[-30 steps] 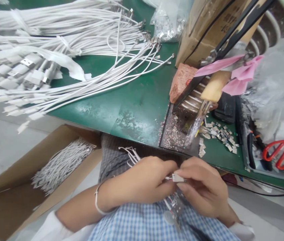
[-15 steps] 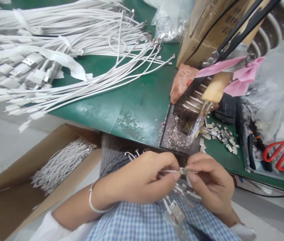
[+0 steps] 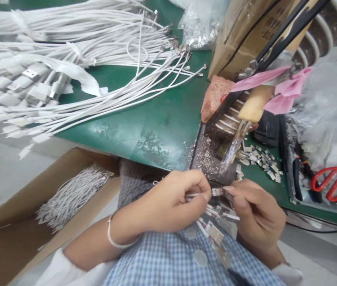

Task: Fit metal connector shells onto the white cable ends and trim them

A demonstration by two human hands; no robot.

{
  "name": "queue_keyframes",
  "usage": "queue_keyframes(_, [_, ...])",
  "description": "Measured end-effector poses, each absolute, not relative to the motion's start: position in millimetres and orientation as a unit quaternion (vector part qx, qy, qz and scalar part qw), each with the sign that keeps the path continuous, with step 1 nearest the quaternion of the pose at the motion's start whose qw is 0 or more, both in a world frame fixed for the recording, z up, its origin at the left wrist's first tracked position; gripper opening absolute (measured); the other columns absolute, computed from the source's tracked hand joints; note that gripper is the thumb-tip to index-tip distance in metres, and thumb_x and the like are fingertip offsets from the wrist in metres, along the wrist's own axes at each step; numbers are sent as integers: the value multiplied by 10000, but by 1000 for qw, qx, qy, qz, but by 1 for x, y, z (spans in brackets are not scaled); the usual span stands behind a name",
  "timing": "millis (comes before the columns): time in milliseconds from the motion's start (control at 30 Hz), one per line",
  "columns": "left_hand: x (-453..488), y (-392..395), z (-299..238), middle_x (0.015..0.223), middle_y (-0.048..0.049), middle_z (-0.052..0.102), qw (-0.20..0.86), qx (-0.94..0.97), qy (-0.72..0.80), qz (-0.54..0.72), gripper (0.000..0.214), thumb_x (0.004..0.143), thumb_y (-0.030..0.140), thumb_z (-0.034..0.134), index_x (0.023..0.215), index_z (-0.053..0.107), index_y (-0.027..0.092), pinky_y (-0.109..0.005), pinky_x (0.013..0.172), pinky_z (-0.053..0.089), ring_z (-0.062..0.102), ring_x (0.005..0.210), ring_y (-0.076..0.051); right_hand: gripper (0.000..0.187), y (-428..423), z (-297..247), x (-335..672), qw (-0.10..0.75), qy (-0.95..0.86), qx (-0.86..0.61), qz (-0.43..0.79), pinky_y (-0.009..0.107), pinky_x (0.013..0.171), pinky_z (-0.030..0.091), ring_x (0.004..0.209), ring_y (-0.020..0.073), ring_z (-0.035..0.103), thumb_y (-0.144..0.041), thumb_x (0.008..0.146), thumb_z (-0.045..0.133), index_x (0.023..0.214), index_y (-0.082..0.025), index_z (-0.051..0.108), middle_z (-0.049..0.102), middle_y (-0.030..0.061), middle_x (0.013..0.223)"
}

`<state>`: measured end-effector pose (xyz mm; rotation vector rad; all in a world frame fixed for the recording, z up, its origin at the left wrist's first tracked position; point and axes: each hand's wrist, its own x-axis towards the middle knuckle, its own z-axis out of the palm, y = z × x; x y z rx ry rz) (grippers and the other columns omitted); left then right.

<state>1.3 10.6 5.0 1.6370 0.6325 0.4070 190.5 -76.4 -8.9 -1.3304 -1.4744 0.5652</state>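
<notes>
A thin white cable (image 3: 194, 195) runs through my left hand (image 3: 183, 200), whose thumb and forefinger are closed around it. Its small metal connector (image 3: 216, 192) sticks out past those fingertips, pointing right. Just right of the connector is my right hand (image 3: 256, 214), forefinger at the connector's end and thumb curled beneath; whether anything small sits between them I cannot make out. Below both hands, over the blue checked apron (image 3: 168, 258), hang several more cable ends with metal connectors (image 3: 216, 235).
White USB cables (image 3: 121, 99) lie bundled on the green table (image 3: 168, 131). A soldering iron (image 3: 253, 107) with a pink tie (image 3: 287, 101) slants beside a sponge-like red block (image 3: 216, 97). Loose connectors (image 3: 264, 161) and red scissors (image 3: 331, 182) lie right. A carton (image 3: 7, 210) holds short cables.
My right hand has drawn slightly right and down from the connector, its thumb lower. My left hand has risen a little, still gripping the cable.
</notes>
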Motion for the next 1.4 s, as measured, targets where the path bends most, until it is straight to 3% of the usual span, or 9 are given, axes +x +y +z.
queue_keyframes(133, [5, 13, 7, 569, 85, 464, 631, 693, 295, 187, 88, 889, 139, 495, 811, 515, 175, -168, 452, 306, 372, 483, -60, 88, -72, -6, 188, 492, -589, -584, 264, 255, 557, 446, 690, 151, 564, -144, 904, 611, 889, -231, 616, 601, 8, 791])
queue_keyframes(333, [11, 16, 5, 553, 94, 455, 645, 671, 303, 204, 107, 890, 142, 501, 798, 474, 189, -166, 449, 301, 364, 478, -60, 168, -63, -5, 190, 469, -633, -570, 232, 304, 806, 502, 952, 172, 605, -63, 868, 616, 883, -231, 620, 626, 32, 1011])
queue_keyframes(933, [13, 11, 9, 555, 116, 378, 580, 710, 306, 256, 166, 881, 127, 529, 785, 417, 203, -160, 446, 274, 344, 463, -47, 194, -62, -3, 196, 478, -660, -537, 219, 249, 831, 499, 941, 126, 584, -14, 841, 615, 894, -201, 620, 609, 8, 1012])
queue_keyframes(1400, [12, 11, 12, 545, 117, 368, 533, 745, 318, 244, 160, 860, 112, 525, 792, 417, 209, -182, 452, 269, 356, 451, -54, 188, -62, -1, 189, 486, -643, -551, 215, 325, 790, 524, 908, 174, 599, -37, 836, 626, 883, -219, 634, 618, 30, 966])
